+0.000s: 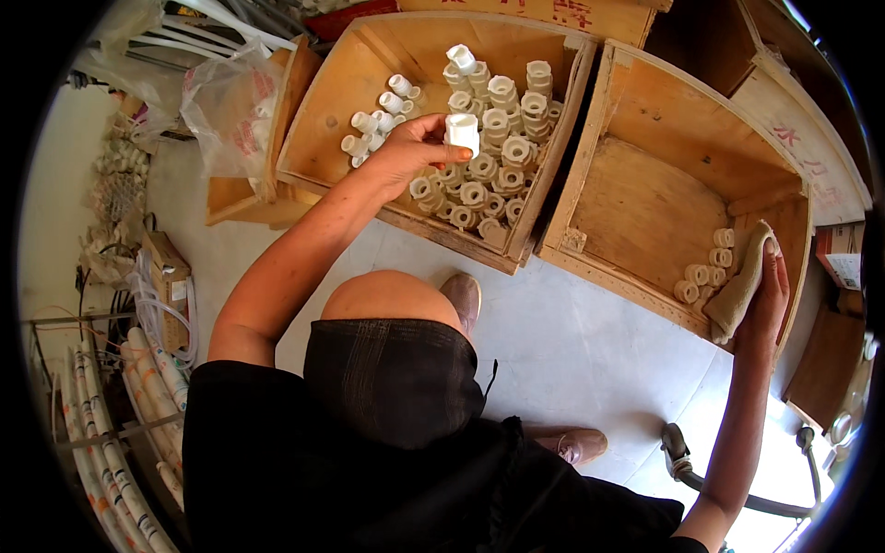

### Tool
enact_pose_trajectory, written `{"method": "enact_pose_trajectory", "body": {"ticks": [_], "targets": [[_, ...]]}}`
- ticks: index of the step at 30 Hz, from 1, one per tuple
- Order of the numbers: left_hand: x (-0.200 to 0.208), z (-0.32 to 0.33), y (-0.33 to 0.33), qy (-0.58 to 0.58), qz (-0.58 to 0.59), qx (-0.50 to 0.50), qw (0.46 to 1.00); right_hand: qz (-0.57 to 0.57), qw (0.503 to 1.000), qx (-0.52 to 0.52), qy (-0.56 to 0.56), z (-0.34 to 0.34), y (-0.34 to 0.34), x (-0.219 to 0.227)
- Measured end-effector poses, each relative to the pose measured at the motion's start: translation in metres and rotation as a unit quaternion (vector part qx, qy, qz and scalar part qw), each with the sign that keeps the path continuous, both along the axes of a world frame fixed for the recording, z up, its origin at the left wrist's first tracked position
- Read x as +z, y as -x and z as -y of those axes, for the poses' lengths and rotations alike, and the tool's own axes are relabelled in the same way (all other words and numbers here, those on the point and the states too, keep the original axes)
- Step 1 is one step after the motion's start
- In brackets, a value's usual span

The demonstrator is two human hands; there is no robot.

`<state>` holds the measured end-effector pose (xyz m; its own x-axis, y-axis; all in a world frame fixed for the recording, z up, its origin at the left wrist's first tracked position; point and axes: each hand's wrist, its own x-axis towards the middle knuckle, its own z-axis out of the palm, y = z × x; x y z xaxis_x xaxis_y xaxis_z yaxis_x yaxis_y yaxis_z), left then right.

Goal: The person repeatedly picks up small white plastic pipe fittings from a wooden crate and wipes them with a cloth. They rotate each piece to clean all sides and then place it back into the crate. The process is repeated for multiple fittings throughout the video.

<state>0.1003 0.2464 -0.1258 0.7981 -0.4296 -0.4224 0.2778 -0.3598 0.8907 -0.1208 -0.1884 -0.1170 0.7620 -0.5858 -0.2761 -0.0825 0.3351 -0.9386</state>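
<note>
My left hand (406, 158) pinches a white plastic pipe fitting (463, 135) between thumb and fingers, above the left wooden box (318, 115). Below it in that box are many off-white pipe fittings (496, 122), packed together and partly stacked. Smaller white fittings (366, 122) lie to their left. At the far right, my right hand (769, 293) grips a beige cloth (743, 284) inside the right wall of the right wooden box (645, 189). Several short white fittings (698, 274) sit beside the cloth, some partly hidden by it.
A clear plastic bag (230, 111) hangs left of the left box. Long wrapped rolls (106, 452) stand at lower left. A dark tubular frame (756, 504) rests on the floor (599, 369) at lower right. More wooden crates (793, 129) are behind the right box.
</note>
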Motion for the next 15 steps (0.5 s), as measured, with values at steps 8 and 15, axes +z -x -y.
{"method": "enact_pose_trajectory", "body": {"ticks": [8, 15], "targets": [[-0.031, 0.011, -0.005, -0.109, 0.134, -0.064, 0.983, -0.012, 1.0, -0.001, 0.014, -0.005, -0.003, 0.004], [-0.046, 0.025, -0.009, -0.17, 0.207, -0.11, 0.957, -0.015, 1.0, 0.004, 0.011, 0.0, -0.001, -0.001]]}}
